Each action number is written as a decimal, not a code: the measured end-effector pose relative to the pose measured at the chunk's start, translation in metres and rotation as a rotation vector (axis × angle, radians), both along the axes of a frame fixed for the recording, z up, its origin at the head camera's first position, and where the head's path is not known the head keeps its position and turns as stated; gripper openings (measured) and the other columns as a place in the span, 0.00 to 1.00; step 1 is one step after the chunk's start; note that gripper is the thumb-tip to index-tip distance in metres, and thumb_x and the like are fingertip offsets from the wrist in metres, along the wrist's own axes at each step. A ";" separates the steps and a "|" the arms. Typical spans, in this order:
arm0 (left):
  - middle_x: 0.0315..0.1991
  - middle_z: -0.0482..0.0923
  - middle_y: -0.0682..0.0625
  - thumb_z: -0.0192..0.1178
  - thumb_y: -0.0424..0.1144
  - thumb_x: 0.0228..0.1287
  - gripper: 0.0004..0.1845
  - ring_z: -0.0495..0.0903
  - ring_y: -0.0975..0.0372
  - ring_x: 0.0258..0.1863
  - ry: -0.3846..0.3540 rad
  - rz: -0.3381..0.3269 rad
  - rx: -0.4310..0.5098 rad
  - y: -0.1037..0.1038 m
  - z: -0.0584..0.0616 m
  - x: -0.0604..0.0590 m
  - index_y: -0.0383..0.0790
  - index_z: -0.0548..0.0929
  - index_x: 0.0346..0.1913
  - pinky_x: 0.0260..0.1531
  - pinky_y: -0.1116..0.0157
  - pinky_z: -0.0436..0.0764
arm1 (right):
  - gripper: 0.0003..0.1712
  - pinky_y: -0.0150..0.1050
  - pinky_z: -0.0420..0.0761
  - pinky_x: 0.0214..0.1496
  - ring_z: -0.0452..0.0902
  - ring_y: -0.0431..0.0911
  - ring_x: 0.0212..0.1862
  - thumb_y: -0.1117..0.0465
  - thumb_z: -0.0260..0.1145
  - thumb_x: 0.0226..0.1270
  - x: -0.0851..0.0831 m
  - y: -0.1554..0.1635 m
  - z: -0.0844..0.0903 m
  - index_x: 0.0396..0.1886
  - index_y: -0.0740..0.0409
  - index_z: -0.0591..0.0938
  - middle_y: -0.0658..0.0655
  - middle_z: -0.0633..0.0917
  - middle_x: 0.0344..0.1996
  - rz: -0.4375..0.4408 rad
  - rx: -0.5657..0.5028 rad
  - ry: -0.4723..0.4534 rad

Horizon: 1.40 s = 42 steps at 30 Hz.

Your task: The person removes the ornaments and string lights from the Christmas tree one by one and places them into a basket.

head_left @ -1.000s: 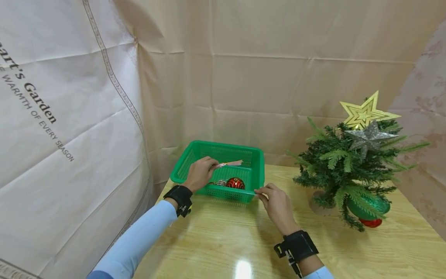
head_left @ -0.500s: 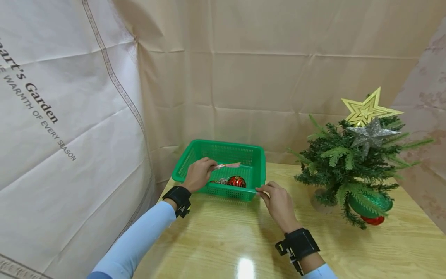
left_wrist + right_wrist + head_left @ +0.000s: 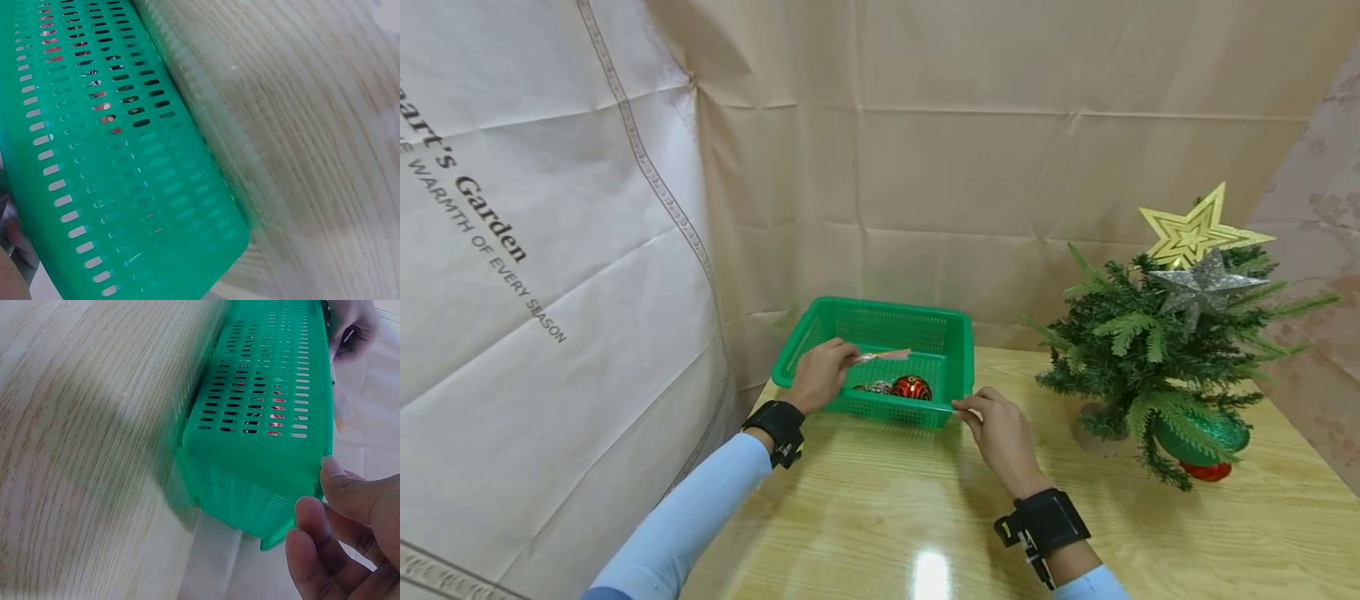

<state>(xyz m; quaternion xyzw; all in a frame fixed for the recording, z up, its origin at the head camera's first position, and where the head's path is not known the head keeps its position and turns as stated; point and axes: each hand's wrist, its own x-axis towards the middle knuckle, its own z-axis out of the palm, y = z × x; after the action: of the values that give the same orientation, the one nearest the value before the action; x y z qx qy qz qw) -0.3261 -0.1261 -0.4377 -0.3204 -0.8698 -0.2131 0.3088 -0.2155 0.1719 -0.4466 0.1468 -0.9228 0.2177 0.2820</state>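
Observation:
A green plastic basket (image 3: 895,307) with perforated sides sits on the table. Over its near left part, my left hand (image 3: 820,377) pinches a thin, pale pink strip (image 3: 892,355) with a twisted, multicoloured end at the fingers. Thumb and fingers of my right hand (image 3: 1000,437) pinch the rim at the basket's near right corner; this grip shows close up in the right wrist view. Inside the basket lie a red bauble (image 3: 912,388) with gold lines and a small silvery piece (image 3: 879,387). In the left wrist view, the basket wall (image 3: 144,206) hides most of the contents.
To the right stands a small artificial Christmas tree (image 3: 1150,342) with a gold star (image 3: 1195,229), a silver star (image 3: 1204,286), a green bauble (image 3: 1206,437) and a red ornament (image 3: 1207,472). Beige cloth (image 3: 955,167) hangs behind the wooden table (image 3: 865,500).
My left hand has drifted slightly left with the pale pink strip. The right hand keeps its pinch on the basket rim. The head view has shifted a little.

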 end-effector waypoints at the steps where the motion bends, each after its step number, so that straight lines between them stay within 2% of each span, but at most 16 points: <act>1: 0.31 0.78 0.53 0.63 0.38 0.65 0.05 0.75 0.63 0.24 0.005 -0.002 0.000 -0.001 0.000 0.000 0.44 0.86 0.40 0.23 0.66 0.73 | 0.08 0.31 0.71 0.23 0.73 0.38 0.24 0.57 0.72 0.57 0.000 0.000 0.000 0.38 0.48 0.89 0.47 0.80 0.29 0.000 -0.001 0.002; 15: 0.33 0.79 0.53 0.61 0.37 0.66 0.06 0.78 0.63 0.29 -0.010 -0.011 -0.014 -0.013 -0.003 0.002 0.44 0.87 0.41 0.27 0.66 0.76 | 0.08 0.31 0.72 0.23 0.74 0.38 0.24 0.58 0.72 0.57 0.001 -0.001 0.000 0.37 0.49 0.89 0.47 0.80 0.30 -0.003 -0.010 0.003; 24: 0.33 0.78 0.54 0.60 0.37 0.67 0.06 0.77 0.63 0.29 -0.029 0.020 -0.051 -0.018 -0.004 0.003 0.46 0.87 0.41 0.26 0.66 0.76 | 0.08 0.34 0.75 0.26 0.76 0.39 0.26 0.56 0.71 0.57 0.000 -0.001 0.000 0.38 0.49 0.89 0.47 0.81 0.30 -0.007 -0.006 -0.011; 32: 0.31 0.78 0.54 0.62 0.37 0.65 0.05 0.77 0.63 0.27 -0.012 0.029 -0.067 -0.023 -0.003 0.000 0.46 0.88 0.40 0.22 0.67 0.74 | 0.08 0.33 0.74 0.25 0.75 0.39 0.25 0.56 0.71 0.57 0.000 -0.001 -0.001 0.38 0.48 0.89 0.47 0.80 0.30 -0.002 -0.010 -0.006; 38: 0.31 0.77 0.54 0.64 0.37 0.63 0.04 0.78 0.63 0.27 0.010 0.020 -0.099 -0.027 -0.003 -0.001 0.46 0.88 0.38 0.23 0.66 0.76 | 0.08 0.32 0.73 0.24 0.74 0.39 0.24 0.56 0.72 0.56 -0.001 -0.001 -0.002 0.37 0.48 0.89 0.47 0.80 0.29 -0.003 -0.014 0.009; 42: 0.31 0.77 0.54 0.65 0.36 0.62 0.04 0.78 0.63 0.28 -0.002 0.012 -0.113 -0.029 -0.002 -0.001 0.47 0.88 0.37 0.24 0.66 0.76 | 0.08 0.31 0.72 0.23 0.74 0.38 0.24 0.57 0.72 0.56 -0.001 0.000 -0.002 0.37 0.48 0.89 0.47 0.80 0.29 0.000 -0.015 0.012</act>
<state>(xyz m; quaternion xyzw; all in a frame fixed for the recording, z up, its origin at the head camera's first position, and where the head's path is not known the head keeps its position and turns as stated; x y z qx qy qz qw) -0.3273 -0.1547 -0.4400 -0.3317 -0.8826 -0.1623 0.2908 -0.2170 0.1716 -0.4487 0.1459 -0.9194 0.2240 0.2884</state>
